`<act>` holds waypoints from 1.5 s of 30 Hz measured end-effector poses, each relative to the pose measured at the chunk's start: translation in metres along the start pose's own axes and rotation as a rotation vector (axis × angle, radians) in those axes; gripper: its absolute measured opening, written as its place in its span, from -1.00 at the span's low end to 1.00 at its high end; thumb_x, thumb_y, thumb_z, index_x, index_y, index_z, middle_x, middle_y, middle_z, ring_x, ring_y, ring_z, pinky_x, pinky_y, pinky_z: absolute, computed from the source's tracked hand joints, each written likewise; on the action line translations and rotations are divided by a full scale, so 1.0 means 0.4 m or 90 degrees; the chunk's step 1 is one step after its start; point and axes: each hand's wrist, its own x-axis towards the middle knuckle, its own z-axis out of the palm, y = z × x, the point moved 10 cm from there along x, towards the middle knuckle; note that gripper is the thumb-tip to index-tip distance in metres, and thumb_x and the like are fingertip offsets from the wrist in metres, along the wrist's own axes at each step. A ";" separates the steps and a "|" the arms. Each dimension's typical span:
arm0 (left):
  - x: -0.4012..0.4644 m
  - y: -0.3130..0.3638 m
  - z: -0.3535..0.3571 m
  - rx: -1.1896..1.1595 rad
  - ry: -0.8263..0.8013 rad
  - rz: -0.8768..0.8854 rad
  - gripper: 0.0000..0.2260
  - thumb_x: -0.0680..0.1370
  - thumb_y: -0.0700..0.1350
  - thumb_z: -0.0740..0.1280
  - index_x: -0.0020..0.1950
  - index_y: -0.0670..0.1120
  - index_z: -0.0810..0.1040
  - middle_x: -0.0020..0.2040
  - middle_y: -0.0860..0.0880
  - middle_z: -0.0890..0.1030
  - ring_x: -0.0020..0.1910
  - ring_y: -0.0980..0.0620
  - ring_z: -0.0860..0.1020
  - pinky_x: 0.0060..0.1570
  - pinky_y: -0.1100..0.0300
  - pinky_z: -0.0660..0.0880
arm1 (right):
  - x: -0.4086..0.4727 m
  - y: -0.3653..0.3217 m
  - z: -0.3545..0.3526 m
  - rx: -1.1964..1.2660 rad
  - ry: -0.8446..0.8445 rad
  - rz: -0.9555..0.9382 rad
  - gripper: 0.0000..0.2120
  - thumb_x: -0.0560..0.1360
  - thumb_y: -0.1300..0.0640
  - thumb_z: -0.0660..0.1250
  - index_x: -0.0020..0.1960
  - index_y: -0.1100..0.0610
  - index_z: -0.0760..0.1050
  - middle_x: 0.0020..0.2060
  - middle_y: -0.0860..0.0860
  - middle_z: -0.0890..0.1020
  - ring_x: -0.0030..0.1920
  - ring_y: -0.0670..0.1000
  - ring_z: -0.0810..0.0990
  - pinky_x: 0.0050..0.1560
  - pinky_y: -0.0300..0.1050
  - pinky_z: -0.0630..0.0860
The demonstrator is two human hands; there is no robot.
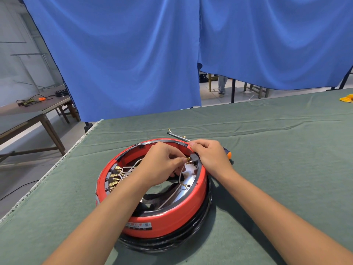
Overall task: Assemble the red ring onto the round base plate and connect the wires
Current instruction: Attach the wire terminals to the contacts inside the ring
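Head view. A green cloth-covered table (pixel 267 150) fills the lower frame; its left edge, trimmed with a pale fringe, runs diagonally from the lower left up to the far corner near the blue curtain (pixel 133 54). Open cloth extends to the right of the assembly and beyond it toward the far edge. On the left, past the fringe, lies bare floor and a second table (pixel 34 109) carrying tools. A yellow object (pixel 347 97) sits at the far right edge.

The red ring (pixel 152 222) stands near the left-front part of the table, seated on a black base (pixel 172 243) that shows below it as a dark band. Inside the ring a shiny round base plate (pixel 188 190) is visible, with white wires (pixel 131 168) running to a row of brass terminals (pixel 114 178) on the inner left wall.

The left hand (pixel 162 165) reaches into the ring, its fingertips pinching a brass connector (pixel 188 160) at a small black block (pixel 195 158) on the far right rim. The right hand (pixel 210 155) grips that rim from outside, fingers curled over it. A screwdriver (pixel 227 153) with an orange-tipped handle lies just behind the right hand, beside a loose wire (pixel 172 131).
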 end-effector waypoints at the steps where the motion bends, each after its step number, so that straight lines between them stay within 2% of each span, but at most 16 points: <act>1: 0.000 0.004 0.002 0.021 -0.001 0.009 -0.85 0.53 -0.24 0.33 -0.20 -0.17 0.66 -0.38 -0.07 0.65 -0.41 0.07 0.57 -0.34 0.24 0.52 | 0.000 0.000 0.001 -0.002 -0.002 -0.001 -0.74 0.55 0.10 0.26 -0.15 0.22 0.64 -0.17 0.21 0.67 -0.04 0.21 0.62 0.06 0.22 0.52; 3: 0.001 0.021 0.002 0.079 0.003 0.039 -0.84 0.53 -0.21 0.34 -0.24 -0.12 0.64 -0.41 0.03 0.62 -0.41 0.11 0.57 -0.31 0.28 0.49 | 0.002 0.001 0.001 -0.002 -0.001 -0.003 -0.73 0.54 0.10 0.26 -0.15 0.26 0.63 -0.16 0.24 0.66 -0.03 0.24 0.60 0.06 0.24 0.51; 7: -0.001 0.045 0.000 0.215 0.023 0.068 -0.82 0.52 -0.16 0.33 -0.28 -0.01 0.60 -0.39 0.13 0.57 -0.27 0.04 0.57 -0.11 0.06 0.51 | 0.004 0.004 -0.003 0.011 0.010 -0.002 -0.75 0.54 0.12 0.27 -0.16 0.26 0.63 -0.16 0.23 0.66 -0.02 0.24 0.61 0.07 0.24 0.51; 14: -0.002 0.040 -0.001 0.260 0.028 0.038 -0.87 0.53 -0.07 0.32 -0.17 0.05 0.63 -0.26 0.15 0.60 -0.13 0.02 0.57 -0.04 0.00 0.51 | 0.004 0.003 -0.001 0.006 0.005 -0.001 -0.74 0.54 0.10 0.27 -0.15 0.23 0.64 -0.17 0.20 0.68 -0.04 0.21 0.62 0.06 0.21 0.52; 18: -0.003 0.046 -0.007 0.251 0.052 0.051 -0.87 0.52 -0.10 0.34 -0.17 0.03 0.66 -0.23 0.12 0.64 -0.15 0.03 0.59 -0.07 0.03 0.51 | 0.003 0.004 0.001 -0.004 -0.002 -0.003 -0.73 0.54 0.10 0.25 -0.15 0.26 0.63 -0.17 0.23 0.66 -0.03 0.24 0.61 0.05 0.22 0.53; 24: 0.029 0.063 0.002 0.231 -0.046 0.071 -0.83 0.47 -0.21 0.34 -0.29 -0.06 0.66 -0.37 0.05 0.63 -0.33 0.03 0.55 -0.22 0.11 0.51 | 0.008 -0.001 -0.001 -0.005 -0.004 -0.012 -0.72 0.54 0.10 0.26 -0.13 0.30 0.60 -0.15 0.28 0.64 -0.02 0.28 0.59 0.04 0.25 0.52; 28: 0.044 0.065 0.012 0.280 -0.090 0.086 -0.80 0.47 -0.18 0.35 -0.35 -0.03 0.63 -0.41 0.08 0.60 -0.41 0.14 0.50 -0.31 0.18 0.45 | 0.015 -0.002 0.003 -0.019 -0.028 -0.022 -0.73 0.54 0.11 0.25 -0.14 0.27 0.62 -0.18 0.25 0.66 -0.04 0.26 0.60 0.02 0.22 0.53; 33: 0.020 0.055 0.021 0.271 -0.036 0.138 -0.81 0.56 -0.15 0.29 -0.19 -0.13 0.64 -0.29 0.01 0.63 -0.27 0.02 0.52 -0.15 0.04 0.46 | 0.016 -0.002 0.000 -0.017 -0.039 -0.021 -0.77 0.54 0.10 0.27 -0.12 0.12 0.68 -0.20 0.07 0.71 -0.06 0.11 0.65 0.04 0.12 0.54; 36: 0.022 0.075 0.028 0.331 -0.023 0.176 -0.78 0.56 -0.16 0.27 -0.27 -0.17 0.56 -0.31 -0.05 0.61 -0.27 -0.08 0.49 -0.19 -0.01 0.42 | 0.019 -0.006 -0.003 -0.022 -0.041 -0.033 -0.75 0.54 0.10 0.27 -0.15 0.19 0.67 -0.22 0.15 0.69 -0.14 0.07 0.64 0.00 0.10 0.54; 38: 0.023 0.083 0.033 0.368 -0.023 0.178 -0.77 0.56 -0.15 0.25 -0.30 -0.10 0.49 -0.28 -0.04 0.60 -0.23 -0.13 0.50 -0.21 0.00 0.43 | 0.020 -0.007 -0.001 -0.025 -0.043 -0.039 -0.72 0.54 0.09 0.27 -0.18 0.25 0.64 -0.21 0.23 0.66 -0.23 -0.01 0.55 -0.04 0.10 0.52; 39: 0.025 0.081 0.034 0.386 -0.024 0.172 -0.78 0.56 -0.13 0.24 -0.28 -0.09 0.52 -0.25 -0.04 0.61 -0.20 -0.13 0.51 -0.19 0.00 0.45 | 0.020 -0.005 -0.001 -0.027 -0.042 -0.038 -0.71 0.54 0.09 0.27 -0.18 0.27 0.63 -0.20 0.24 0.66 -0.24 -0.03 0.51 -0.05 0.10 0.52; 43: 0.016 0.071 0.021 0.370 0.026 0.129 -0.79 0.56 -0.10 0.24 -0.21 -0.07 0.59 -0.21 0.00 0.62 -0.14 -0.10 0.52 -0.16 0.01 0.47 | 0.022 -0.001 0.003 -0.032 -0.055 -0.034 -0.71 0.54 0.08 0.27 -0.16 0.25 0.65 -0.20 0.20 0.68 -0.23 -0.03 0.56 -0.02 0.07 0.53; 45: 0.020 0.084 0.029 0.429 0.034 0.148 -0.80 0.56 -0.09 0.22 -0.20 -0.05 0.58 -0.17 0.00 0.63 -0.12 -0.10 0.52 -0.21 0.05 0.43 | 0.028 -0.006 -0.004 -0.046 -0.059 -0.028 -0.75 0.53 0.08 0.28 -0.14 0.19 0.67 -0.18 0.15 0.70 -0.17 0.01 0.61 0.00 0.00 0.52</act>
